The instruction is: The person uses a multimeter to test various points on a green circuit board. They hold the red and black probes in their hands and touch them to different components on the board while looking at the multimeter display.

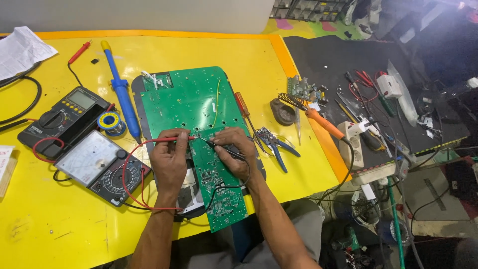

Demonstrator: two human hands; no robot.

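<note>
Yellow table (59,219): big green board (186,99) lies flat mid-table, small board (216,184) overlaps it, hanging off the near edge. Analog meter (102,167) left of hands, dial up, readable. Left hand (169,162) pinches red probe (174,139), right hand (235,149) pinches black probe (224,149); tips meet on small board's top edge. No containers.
</note>
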